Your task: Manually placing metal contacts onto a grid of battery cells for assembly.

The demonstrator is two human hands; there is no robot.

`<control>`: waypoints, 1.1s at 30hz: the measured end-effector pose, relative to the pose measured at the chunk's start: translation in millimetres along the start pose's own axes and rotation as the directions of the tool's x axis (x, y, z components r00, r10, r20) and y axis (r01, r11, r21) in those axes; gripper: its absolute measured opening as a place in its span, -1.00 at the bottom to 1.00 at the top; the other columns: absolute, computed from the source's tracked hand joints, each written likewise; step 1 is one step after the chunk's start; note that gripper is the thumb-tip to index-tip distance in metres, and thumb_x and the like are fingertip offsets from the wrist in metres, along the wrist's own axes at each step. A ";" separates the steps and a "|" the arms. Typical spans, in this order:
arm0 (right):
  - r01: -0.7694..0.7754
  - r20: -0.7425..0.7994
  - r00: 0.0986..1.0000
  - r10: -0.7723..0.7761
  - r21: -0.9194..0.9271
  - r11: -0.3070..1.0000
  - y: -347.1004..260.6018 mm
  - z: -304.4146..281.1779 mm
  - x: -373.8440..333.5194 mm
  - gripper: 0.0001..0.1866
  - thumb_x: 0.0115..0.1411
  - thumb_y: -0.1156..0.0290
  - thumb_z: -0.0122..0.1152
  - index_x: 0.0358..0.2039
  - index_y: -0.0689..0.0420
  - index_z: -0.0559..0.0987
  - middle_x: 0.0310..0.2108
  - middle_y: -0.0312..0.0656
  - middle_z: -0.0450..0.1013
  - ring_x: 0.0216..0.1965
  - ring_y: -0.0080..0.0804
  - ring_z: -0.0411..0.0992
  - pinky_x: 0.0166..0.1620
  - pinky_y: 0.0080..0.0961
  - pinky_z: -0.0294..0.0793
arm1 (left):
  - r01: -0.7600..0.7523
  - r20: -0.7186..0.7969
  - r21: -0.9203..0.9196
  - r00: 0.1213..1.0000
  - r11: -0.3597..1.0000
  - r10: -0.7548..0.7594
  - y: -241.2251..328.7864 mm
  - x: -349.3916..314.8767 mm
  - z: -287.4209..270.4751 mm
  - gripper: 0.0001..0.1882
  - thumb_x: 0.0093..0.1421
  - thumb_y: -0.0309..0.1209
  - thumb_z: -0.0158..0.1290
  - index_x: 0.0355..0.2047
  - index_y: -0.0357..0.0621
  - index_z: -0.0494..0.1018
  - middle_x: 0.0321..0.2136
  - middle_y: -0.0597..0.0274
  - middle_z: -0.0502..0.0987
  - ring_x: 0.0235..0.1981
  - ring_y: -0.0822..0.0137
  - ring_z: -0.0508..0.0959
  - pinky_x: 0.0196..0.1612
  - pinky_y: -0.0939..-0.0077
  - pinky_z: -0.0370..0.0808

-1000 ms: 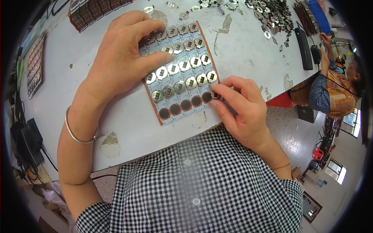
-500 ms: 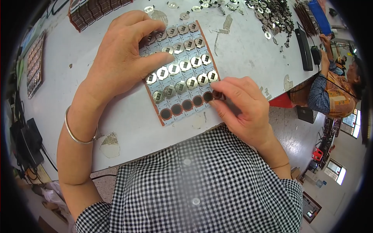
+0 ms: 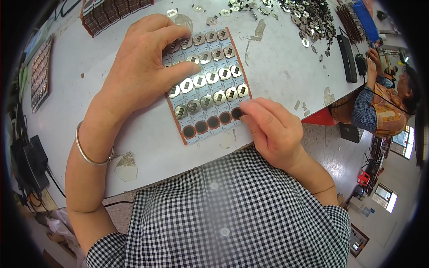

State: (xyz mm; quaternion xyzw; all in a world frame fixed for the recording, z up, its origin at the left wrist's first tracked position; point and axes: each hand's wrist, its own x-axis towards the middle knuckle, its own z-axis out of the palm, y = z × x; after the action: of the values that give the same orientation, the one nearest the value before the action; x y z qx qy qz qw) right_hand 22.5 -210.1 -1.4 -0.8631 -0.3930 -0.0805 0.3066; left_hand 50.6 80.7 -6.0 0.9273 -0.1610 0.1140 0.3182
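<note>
A light-blue circuit board panel (image 3: 210,96) with brown side edges lies on the table in front of me. Silvery round battery clips (image 3: 207,102) sit in rows over most of it, each with a dark square opening. The nearest row holds bare dark round spots (image 3: 201,127) in reddish rings. My left hand (image 3: 144,62) grips the panel's far left part, thumb stretched over the clips and fingers curled at the far side. At the near right corner, my right hand (image 3: 273,129) is closed, thumb and fingertips together by the last dark spot; anything between them is hidden.
Loose battery clips (image 3: 308,22) are heaped at the far right. A stack of brown panels (image 3: 114,15) stands at the far left, another populated panel (image 3: 41,73) at the left edge. A black bar-shaped device (image 3: 347,58) lies at right, near a co-worker (image 3: 380,102).
My right hand has shifted slightly left and toward me at the panel's corner, and its fingers are drawn closer together. The panel has moved very slightly; my left hand keeps its hold.
</note>
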 end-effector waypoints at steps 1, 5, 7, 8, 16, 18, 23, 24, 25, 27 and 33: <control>0.023 0.005 1.000 -0.023 0.016 1.000 3.2 0.7 -0.5 -0.62 0.05 0.67 0.43 -0.07 0.23 0.65 -0.19 -0.06 0.61 -0.26 -0.27 0.63 -0.26 -0.46 0.65 | -0.001 0.009 0.006 1.000 1.000 0.001 0.2 2.2 -2.7 -0.49 -0.03 -0.39 0.41 -0.06 -0.33 0.56 -0.05 0.04 0.52 -0.02 0.11 0.55 0.07 0.37 0.49; -0.041 0.151 0.988 0.014 0.172 0.984 1.8 -13.0 12.2 -0.62 0.07 0.66 0.42 -0.05 0.22 0.65 -0.12 -0.04 0.60 -0.29 -0.29 0.63 -0.29 -0.47 0.64 | -0.008 0.042 0.026 0.999 1.000 0.007 2.0 0.7 -5.7 -0.47 -0.05 -0.39 0.41 -0.05 -0.30 0.57 -0.02 -0.01 0.51 0.05 0.04 0.53 0.13 0.33 0.47; -0.151 0.178 0.978 0.111 0.229 0.962 4.1 -22.5 29.3 -0.62 0.10 0.64 0.39 -0.03 0.21 0.65 -0.09 -0.05 0.59 -0.29 -0.32 0.62 -0.32 -0.48 0.62 | -0.004 0.048 -0.002 0.999 1.000 0.004 2.9 0.9 -4.6 -0.46 -0.07 -0.39 0.42 -0.04 -0.27 0.57 0.03 -0.06 0.50 0.13 -0.02 0.48 0.20 0.27 0.43; -0.081 0.099 0.993 0.065 0.162 0.983 13.7 -22.1 42.4 -0.65 0.12 0.62 0.38 -0.04 0.21 0.65 -0.11 -0.06 0.60 -0.28 -0.31 0.62 -0.30 -0.48 0.60 | 0.053 0.075 -0.031 0.996 0.998 -0.051 6.5 0.4 -6.0 -0.45 -0.07 -0.39 0.42 -0.04 -0.26 0.58 0.06 -0.08 0.48 0.19 -0.05 0.44 0.24 0.23 0.38; 0.258 -0.005 0.966 -0.258 0.044 0.965 76.4 27.6 149.7 -0.83 0.22 0.52 0.30 -0.16 0.20 0.68 -0.25 -0.09 0.61 -0.29 -0.17 0.58 -0.17 -0.38 0.57 | 0.049 0.071 0.002 0.996 0.999 -0.049 6.1 1.8 -6.2 -0.45 -0.08 -0.39 0.43 -0.04 -0.27 0.57 0.05 -0.07 0.49 0.19 -0.05 0.43 0.25 0.22 0.37; 0.198 0.213 0.958 -0.194 0.003 0.980 75.4 28.3 162.5 -0.83 0.22 0.49 0.30 -0.17 0.17 0.68 -0.28 -0.12 0.59 -0.30 -0.16 0.58 -0.17 -0.35 0.58 | 0.055 0.087 -0.026 0.995 0.998 -0.053 6.0 3.5 -6.5 -0.44 -0.08 -0.39 0.43 -0.03 -0.27 0.57 0.04 -0.07 0.48 0.19 -0.05 0.42 0.26 0.21 0.37; 0.278 0.232 0.939 -0.254 -0.076 0.958 79.8 24.2 163.3 -0.85 0.21 0.49 0.30 -0.19 0.16 0.67 -0.31 -0.12 0.57 -0.30 -0.12 0.57 -0.18 -0.32 0.57 | 0.025 0.071 -0.017 0.997 1.000 -0.024 3.8 2.3 -6.9 -0.44 -0.08 -0.39 0.43 -0.03 -0.26 0.56 0.03 -0.06 0.48 0.19 -0.06 0.42 0.25 0.20 0.37; 0.287 0.200 0.944 -0.264 -0.097 0.953 80.2 22.9 158.6 -0.85 0.21 0.49 0.29 -0.19 0.16 0.66 -0.32 -0.12 0.56 -0.30 -0.12 0.57 -0.19 -0.31 0.57 | 0.013 0.064 -0.009 0.998 1.000 -0.012 4.0 1.9 -7.0 -0.44 -0.08 -0.39 0.43 -0.03 -0.26 0.56 0.03 -0.06 0.48 0.19 -0.06 0.42 0.25 0.19 0.37; 0.298 0.170 0.946 -0.276 -0.117 0.947 81.6 21.5 154.8 -0.84 0.22 0.50 0.29 -0.18 0.16 0.65 -0.33 -0.11 0.56 -0.30 -0.12 0.57 -0.20 -0.31 0.56 | 0.019 0.062 -0.014 0.998 1.000 -0.019 3.1 1.4 -6.6 -0.44 -0.08 -0.39 0.43 -0.03 -0.26 0.56 0.03 -0.06 0.48 0.19 -0.06 0.42 0.25 0.19 0.37; 0.269 0.194 0.951 -0.242 -0.122 0.956 84.8 9.8 143.1 -0.85 0.22 0.51 0.28 -0.18 0.17 0.64 -0.33 -0.10 0.56 -0.30 -0.11 0.56 -0.20 -0.30 0.56 | 0.001 0.058 -0.010 0.998 1.000 0.000 1.5 0.9 -5.8 -0.44 -0.08 -0.39 0.42 -0.03 -0.26 0.56 0.02 -0.05 0.49 0.19 -0.07 0.42 0.25 0.18 0.36; -0.045 0.184 0.981 0.067 -0.123 0.991 91.3 -28.7 102.5 -0.79 0.25 0.56 0.25 -0.10 0.14 0.67 -0.24 -0.19 0.60 -0.35 -0.38 0.52 -0.28 -0.49 0.49 | -0.072 -0.054 -0.020 0.996 0.997 0.071 -0.2 1.0 0.4 -0.53 -0.08 -0.36 0.34 -0.13 -0.29 0.56 -0.24 0.04 0.49 -0.06 -0.02 0.46 0.13 0.16 0.35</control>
State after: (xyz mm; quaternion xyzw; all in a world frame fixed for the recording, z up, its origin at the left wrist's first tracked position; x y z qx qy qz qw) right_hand 161.4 -208.6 18.0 -0.8943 -0.3902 -0.0133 0.2185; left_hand 51.7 80.4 -6.1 0.9141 -0.1869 0.1481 0.3280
